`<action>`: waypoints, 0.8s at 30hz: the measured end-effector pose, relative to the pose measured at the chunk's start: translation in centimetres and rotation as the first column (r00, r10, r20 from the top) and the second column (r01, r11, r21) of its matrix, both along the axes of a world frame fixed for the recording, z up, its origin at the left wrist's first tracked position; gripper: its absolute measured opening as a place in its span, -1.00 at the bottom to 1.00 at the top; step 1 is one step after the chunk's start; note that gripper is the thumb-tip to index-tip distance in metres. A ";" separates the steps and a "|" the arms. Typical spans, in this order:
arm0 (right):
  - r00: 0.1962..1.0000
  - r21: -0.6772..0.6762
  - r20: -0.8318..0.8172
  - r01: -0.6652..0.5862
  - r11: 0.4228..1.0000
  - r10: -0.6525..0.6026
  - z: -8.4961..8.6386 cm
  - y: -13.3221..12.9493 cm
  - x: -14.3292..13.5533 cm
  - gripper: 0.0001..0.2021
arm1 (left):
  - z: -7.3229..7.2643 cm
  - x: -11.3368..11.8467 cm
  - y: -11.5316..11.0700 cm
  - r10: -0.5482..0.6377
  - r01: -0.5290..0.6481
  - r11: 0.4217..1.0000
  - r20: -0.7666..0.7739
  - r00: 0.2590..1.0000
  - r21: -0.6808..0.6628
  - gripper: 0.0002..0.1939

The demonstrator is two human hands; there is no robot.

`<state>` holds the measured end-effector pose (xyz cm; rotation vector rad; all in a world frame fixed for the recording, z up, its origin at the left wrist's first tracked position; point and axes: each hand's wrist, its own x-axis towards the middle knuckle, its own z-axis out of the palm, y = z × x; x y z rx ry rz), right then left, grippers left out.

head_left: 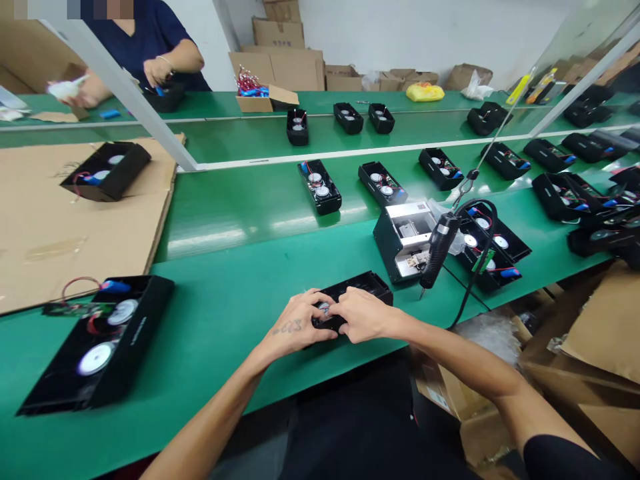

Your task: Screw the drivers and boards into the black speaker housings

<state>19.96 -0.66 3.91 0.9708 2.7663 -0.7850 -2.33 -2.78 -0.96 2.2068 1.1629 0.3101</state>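
A black speaker housing (370, 283) lies on the green bench right in front of me, its open side facing up. My left hand (300, 321) grips the left end of this housing, with thumb and fingers around its rim. Curled into the same end, my right hand (359, 313) has its fingers pressed together close to a round silvery speaker (323, 307). Whatever those fingertips hold is hidden. Just beyond the housing's far right corner stands a silver and black bench machine (405, 233). A black electric screwdriver (440, 250) hangs by a cable to its right.
At the left lies another housing (135, 333) with white speakers, a blue battery and a circuit board. Several more housings (320, 187) stand on the conveyor. Cardboard (75, 227) covers the far left. Across the line a co-worker's hand (159, 70) works on a housing. Cartons (600, 327) stand right.
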 end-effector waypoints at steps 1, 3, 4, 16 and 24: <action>1.000 0.004 -0.006 0.015 1.000 -0.015 -0.1 -0.2 -0.1 -0.59 | 0.0 0.0 0.0 0.003 -0.003 1.000 -0.001 1.000 -0.007 -0.78; 0.999 0.009 -0.012 0.040 0.999 -0.040 -0.2 -0.5 -0.1 -0.58 | -0.1 0.0 0.0 0.008 -0.008 1.000 -0.005 1.000 -0.024 -0.78; 0.999 0.010 -0.013 0.049 0.999 -0.049 -0.2 -0.5 -0.1 -0.59 | -0.2 0.0 0.0 0.011 -0.011 0.999 -0.007 1.000 -0.032 -0.77; 0.999 0.063 -0.003 0.040 0.997 -0.040 -0.8 -0.8 -0.4 -0.66 | 0.1 -0.1 0.8 -0.016 0.020 0.993 0.037 0.999 -0.113 -0.76; 0.995 0.009 0.060 0.077 0.997 -0.078 -0.1 -0.4 -0.8 -0.61 | 0.2 -0.2 1.1 -0.029 0.033 0.995 0.041 0.999 -0.095 -0.63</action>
